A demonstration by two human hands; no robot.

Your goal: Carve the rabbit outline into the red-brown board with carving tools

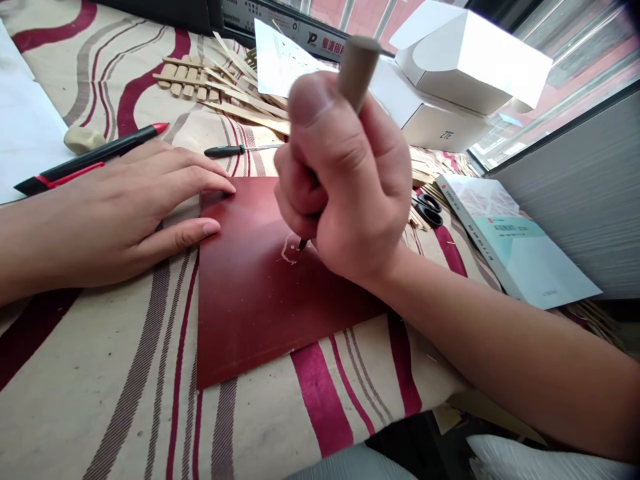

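A reddish-brown board (245,313) lies flat on the striped cloth. My right hand (350,180) is wrapped in a fist round a carving tool with a round wooden handle (359,70), held nearly upright. Its dark tip touches the board beside a small pale carved outline (290,250) with dots inside; part of that outline is hidden by my fist. Flat on the left side, my left hand (150,200) has its fingers stretched out, and the thumb and fingertips rest on the board's left edge. A black pen with red parts (95,157) lies just beyond that hand.
A screwdriver (225,152) lies behind the board, with thin wooden strips (240,93) farther back. White boxes (450,100) stand by the window. To the right are black-handled scissors (429,210) and a book (525,247). White paper (25,113) lies at left.
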